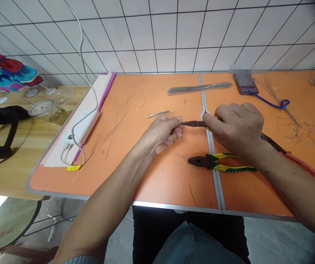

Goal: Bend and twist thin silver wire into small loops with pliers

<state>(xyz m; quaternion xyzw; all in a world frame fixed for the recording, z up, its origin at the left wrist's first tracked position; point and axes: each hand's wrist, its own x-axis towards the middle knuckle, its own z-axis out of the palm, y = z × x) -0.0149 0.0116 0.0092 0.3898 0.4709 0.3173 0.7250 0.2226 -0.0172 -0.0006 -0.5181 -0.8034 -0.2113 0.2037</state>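
Right hand (235,128) clutched black steel pliers (194,124), tips aimed crosswise at the left hand (160,134). That hand pinched thin copper wire (179,119).

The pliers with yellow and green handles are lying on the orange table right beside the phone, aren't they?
Not beside the phone. The head view shows the yellow-and-green-handled pliers on the orange table just below the right hand, while the phone is farther away, near the table's back edge.
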